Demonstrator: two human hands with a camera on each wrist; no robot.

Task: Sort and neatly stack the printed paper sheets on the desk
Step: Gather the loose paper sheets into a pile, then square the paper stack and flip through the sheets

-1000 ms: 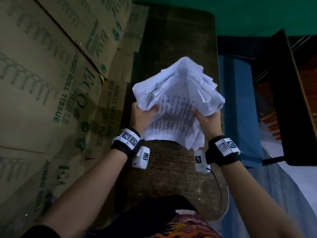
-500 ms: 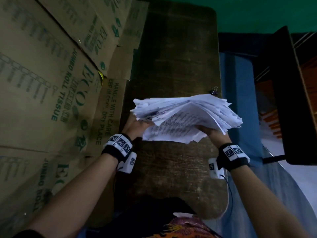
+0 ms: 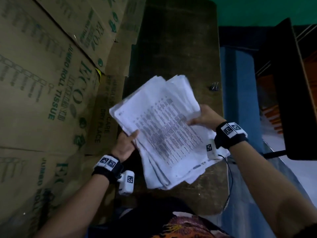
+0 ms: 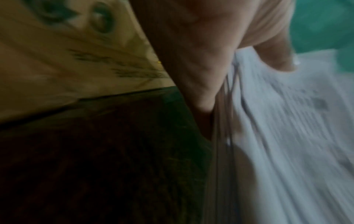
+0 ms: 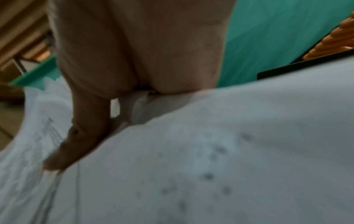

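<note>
A thick, uneven bundle of printed white paper sheets is held above the dark wooden desk, its printed face turned up toward me. My left hand grips its left edge, thumb on top. My right hand grips the right edge, thumb on the top sheet. In the left wrist view the sheet edges run past my thumb, blurred. The right wrist view shows my thumb pressed onto the paper. Sheet corners stick out unevenly at the near and far ends.
Cardboard boxes printed "JUMBO ROLL TISSUE" line the desk's left side. A small binder clip lies near the desk's right edge. A blue surface and a dark shelf stand to the right.
The bundle went from crumpled and upright, to edge-on and flat, to tilted with its printed face up. Both hands kept their hold; the right hand rose and the left dropped lower.
</note>
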